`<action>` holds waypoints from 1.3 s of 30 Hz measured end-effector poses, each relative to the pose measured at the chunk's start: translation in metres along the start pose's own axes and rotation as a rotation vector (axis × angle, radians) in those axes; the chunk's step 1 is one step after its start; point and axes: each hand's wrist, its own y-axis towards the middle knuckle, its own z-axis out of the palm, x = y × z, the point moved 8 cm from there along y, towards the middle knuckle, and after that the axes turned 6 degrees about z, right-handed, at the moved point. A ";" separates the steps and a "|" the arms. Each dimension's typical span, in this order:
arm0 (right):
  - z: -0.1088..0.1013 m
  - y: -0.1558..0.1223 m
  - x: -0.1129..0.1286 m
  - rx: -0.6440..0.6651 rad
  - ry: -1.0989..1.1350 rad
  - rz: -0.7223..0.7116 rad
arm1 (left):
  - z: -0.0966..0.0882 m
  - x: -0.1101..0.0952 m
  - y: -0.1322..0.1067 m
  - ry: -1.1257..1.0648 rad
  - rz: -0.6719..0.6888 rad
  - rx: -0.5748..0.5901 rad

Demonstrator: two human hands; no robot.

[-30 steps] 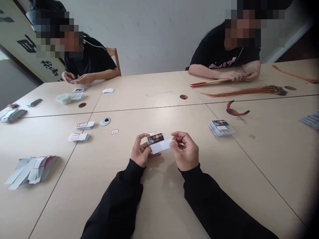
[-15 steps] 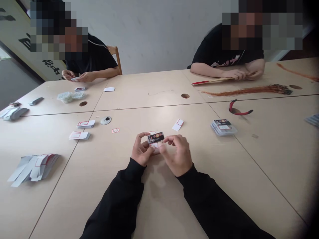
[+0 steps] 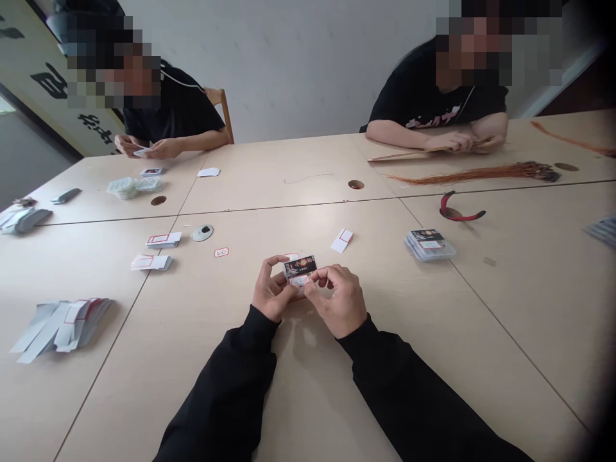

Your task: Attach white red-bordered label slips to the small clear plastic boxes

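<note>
The left hand (image 3: 274, 289) and right hand (image 3: 337, 301) pinch a small black printed card (image 3: 299, 269) between closed fingers, above the middle of the desk (image 3: 317, 391); a stack of similar cards (image 3: 429, 246) lies rightward, white slips (image 3: 162, 240) leftward.

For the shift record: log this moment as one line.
left hand: holds card | right hand: pinches card | nearby: card stack

Single head-worn cam, wearer's POV, tilted fwd & down over the bench (image 3: 462, 333). Nearest are left hand (image 3: 273, 290) & right hand (image 3: 337, 301), low centre; wide lens also reaches co-worker on L (image 3: 176, 112), co-worker on R (image 3: 433, 109), back wall (image 3: 289, 64).
</note>
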 end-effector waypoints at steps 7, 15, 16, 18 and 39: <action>0.002 0.000 -0.002 -0.003 -0.015 -0.001 | 0.001 -0.001 0.000 -0.026 -0.001 -0.006; 0.003 -0.001 -0.003 0.000 -0.007 0.012 | 0.001 0.001 0.000 -0.033 -0.002 -0.007; 0.003 -0.001 -0.003 0.002 -0.007 0.011 | 0.001 0.001 0.000 -0.033 -0.001 -0.009; 0.003 -0.001 -0.003 0.003 -0.009 0.007 | 0.001 0.000 0.000 -0.025 0.007 -0.010; 0.002 0.000 -0.002 -0.001 0.000 0.006 | 0.000 0.001 0.000 0.008 0.008 -0.018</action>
